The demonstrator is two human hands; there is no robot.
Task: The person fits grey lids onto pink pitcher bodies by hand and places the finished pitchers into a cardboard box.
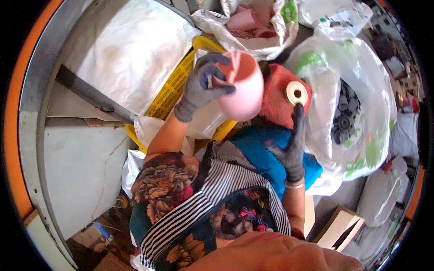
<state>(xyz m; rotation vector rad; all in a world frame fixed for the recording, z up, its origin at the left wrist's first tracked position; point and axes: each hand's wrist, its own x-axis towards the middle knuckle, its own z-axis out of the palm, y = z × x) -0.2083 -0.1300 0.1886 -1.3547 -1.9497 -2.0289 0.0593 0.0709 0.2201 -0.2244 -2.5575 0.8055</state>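
A pink, rounded, hollow pot-like shell (pixel 242 97) is tilted with its wide opening up. My left hand (pixel 204 83), in a grey glove, grips it by the left side of the rim, fingers bent around the edge. A cream ring-shaped roll (pixel 290 91), probably tape, rests on a red cloth (pixel 275 108) to the right of the shell. At the roll's lower edge is the index fingertip of my gloved right hand (pixel 291 151); whether it touches cannot be told. That hand's thumb and index finger are spread apart. Blue fabric (pixel 251 140) lies under and beside it.
At the right stands a clear plastic bag (pixel 375 81) of dark grey round parts (pixel 347 113). A white sack (pixel 212 20) with pink pieces (pixel 251 22) is at the back. A yellow crate (pixel 172 86) and a white sheet-covered surface (pixel 135 45) are left, a cardboard box (pixel 337 228) lower right.
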